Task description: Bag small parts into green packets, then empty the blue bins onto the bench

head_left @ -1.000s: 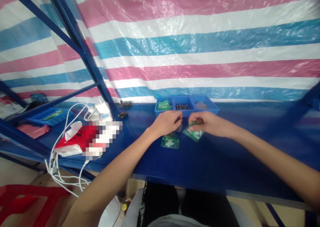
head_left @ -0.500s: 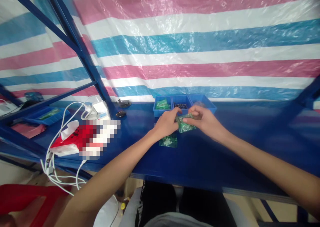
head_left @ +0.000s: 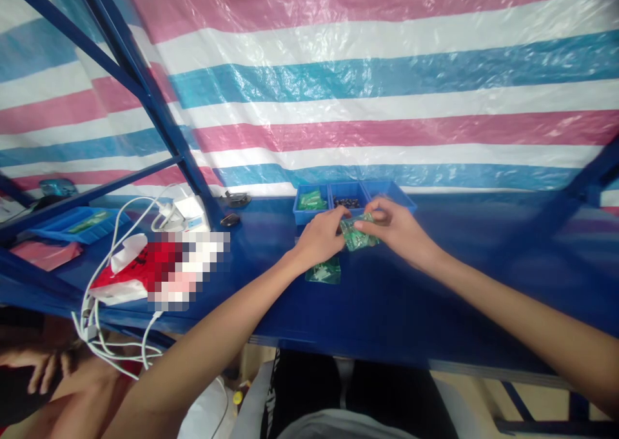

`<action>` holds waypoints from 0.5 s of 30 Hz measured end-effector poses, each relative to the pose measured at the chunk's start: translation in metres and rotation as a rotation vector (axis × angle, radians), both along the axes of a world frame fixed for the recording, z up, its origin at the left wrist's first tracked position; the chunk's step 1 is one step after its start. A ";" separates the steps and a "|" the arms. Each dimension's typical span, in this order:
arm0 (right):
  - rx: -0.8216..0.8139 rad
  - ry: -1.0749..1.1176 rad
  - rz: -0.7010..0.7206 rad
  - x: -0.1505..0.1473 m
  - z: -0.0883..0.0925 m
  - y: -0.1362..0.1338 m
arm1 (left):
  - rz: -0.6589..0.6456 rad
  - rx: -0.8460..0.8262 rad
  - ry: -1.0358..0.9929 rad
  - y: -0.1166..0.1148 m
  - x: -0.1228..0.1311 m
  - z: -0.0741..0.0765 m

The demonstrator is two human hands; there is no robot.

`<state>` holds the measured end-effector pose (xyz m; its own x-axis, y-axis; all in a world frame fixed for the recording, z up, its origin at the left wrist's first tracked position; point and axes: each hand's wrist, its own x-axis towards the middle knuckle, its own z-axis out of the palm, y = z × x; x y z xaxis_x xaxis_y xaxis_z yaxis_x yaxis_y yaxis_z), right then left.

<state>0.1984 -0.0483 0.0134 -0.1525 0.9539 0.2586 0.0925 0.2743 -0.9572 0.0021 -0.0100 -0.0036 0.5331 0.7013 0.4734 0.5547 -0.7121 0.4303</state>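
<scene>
Both hands meet over the blue table (head_left: pixel 396 310), just in front of a blue three-compartment tray (head_left: pixel 352 200). My left hand (head_left: pixel 322 236) and my right hand (head_left: pixel 394 227) pinch the same small green plastic bag (head_left: pixel 356 233) between them, held slightly above the table. A second green bag (head_left: pixel 324 271) lies flat on the table below my left hand. The tray's left compartment holds more green bags (head_left: pixel 312 200), the middle one small dark parts (head_left: pixel 347 203); the right one is hidden behind my right hand.
A red-and-white bag (head_left: pixel 145 268) with white cables (head_left: pixel 104 297) and a white charger (head_left: pixel 186 212) lies at the left. Blue frame posts (head_left: pixel 159 113) rise there. Another blue tray (head_left: pixel 80 223) stands far left. Another person's hand (head_left: pixel 46 368) shows at the lower left.
My right hand lifted the green bag off the table and brought it left; my left hand joined and now both hold it. Another person's hand came into view at the lower left.
</scene>
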 end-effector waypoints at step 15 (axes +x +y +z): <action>-0.118 0.131 -0.108 0.002 0.001 0.003 | -0.068 0.272 -0.087 -0.003 -0.002 0.008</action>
